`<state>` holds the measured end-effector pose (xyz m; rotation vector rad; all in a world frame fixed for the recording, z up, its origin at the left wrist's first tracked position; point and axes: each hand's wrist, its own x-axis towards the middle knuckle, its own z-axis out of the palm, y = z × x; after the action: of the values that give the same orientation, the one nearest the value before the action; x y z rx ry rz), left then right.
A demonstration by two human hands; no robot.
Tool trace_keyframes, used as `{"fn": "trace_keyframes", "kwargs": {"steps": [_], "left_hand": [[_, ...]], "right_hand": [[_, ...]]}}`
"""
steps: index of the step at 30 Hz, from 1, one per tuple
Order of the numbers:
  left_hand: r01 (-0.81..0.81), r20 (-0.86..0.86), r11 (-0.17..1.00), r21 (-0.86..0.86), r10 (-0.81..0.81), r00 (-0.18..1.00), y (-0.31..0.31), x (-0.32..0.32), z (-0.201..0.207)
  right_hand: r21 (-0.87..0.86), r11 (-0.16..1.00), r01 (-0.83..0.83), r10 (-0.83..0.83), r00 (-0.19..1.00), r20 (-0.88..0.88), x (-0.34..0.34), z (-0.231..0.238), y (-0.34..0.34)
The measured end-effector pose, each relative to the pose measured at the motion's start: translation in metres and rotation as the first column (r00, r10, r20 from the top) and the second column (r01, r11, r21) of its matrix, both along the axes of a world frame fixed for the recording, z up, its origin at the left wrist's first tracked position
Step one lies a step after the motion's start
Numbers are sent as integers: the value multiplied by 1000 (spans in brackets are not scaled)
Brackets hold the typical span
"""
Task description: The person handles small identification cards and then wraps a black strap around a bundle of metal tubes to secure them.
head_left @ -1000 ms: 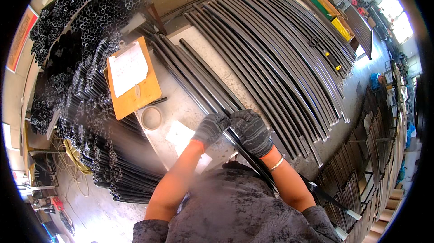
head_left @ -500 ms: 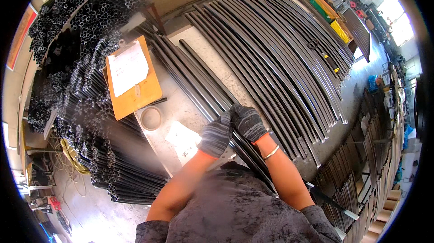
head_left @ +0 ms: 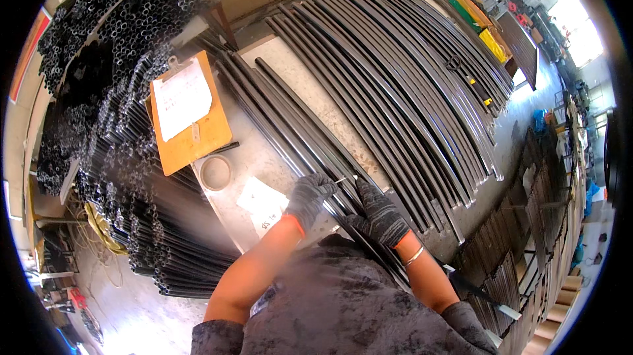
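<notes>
Both of my hands wear grey striped knit gloves and are over a few dark metal tubes (head_left: 280, 114) lying lengthwise on the pale table (head_left: 260, 150). My left hand (head_left: 311, 198) is closed in a pinch on a thin, short, pale stick whose exact kind is too small to tell. The stick points right, toward my right fingertips. My right hand (head_left: 382, 216) lies over the tubes' near part, its fingers stretched forward and thumb apart. Papers with handwriting (head_left: 260, 200) lie left of my left hand, beside a round ring-like dish (head_left: 215, 173).
An orange clipboard (head_left: 194, 147) with white paper sits at the table's left edge. Bundled tubes (head_left: 142, 12) are stacked high on the left. A wide row of dark tubes (head_left: 382, 84) fills the right side, with a black-and-yellow tool (head_left: 471, 81) on it.
My hands were together over the tubes; now they are apart. The right hand has moved back toward me with fingers extended, and a pale stick shows in the left.
</notes>
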<state>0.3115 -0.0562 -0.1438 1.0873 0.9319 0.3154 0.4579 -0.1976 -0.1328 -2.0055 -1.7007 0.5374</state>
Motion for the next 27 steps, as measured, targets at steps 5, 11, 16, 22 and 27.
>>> {"fn": "trace_keyframes", "kwargs": {"steps": [5,11,16,22,27], "left_hand": [[17,60,998,-56,-14,998,2,-1,15],[69,94,961,-266,-46,995,10,-5,8],[187,103,979,87,-195,975,12,-6,-5],[214,83,953,213,-235,968,13,-5,-5],[357,-141,761,542,-337,931,14,-13,-13]], "right_hand": [[-19,997,79,-81,939,-334,4,23,1],[177,982,59,-81,989,122,-21,24,29],[-27,998,-60,65,951,301,-19,20,46],[-43,997,-69,76,975,207,-13,28,53],[-191,974,-124,153,977,149,-9,31,58]]}}
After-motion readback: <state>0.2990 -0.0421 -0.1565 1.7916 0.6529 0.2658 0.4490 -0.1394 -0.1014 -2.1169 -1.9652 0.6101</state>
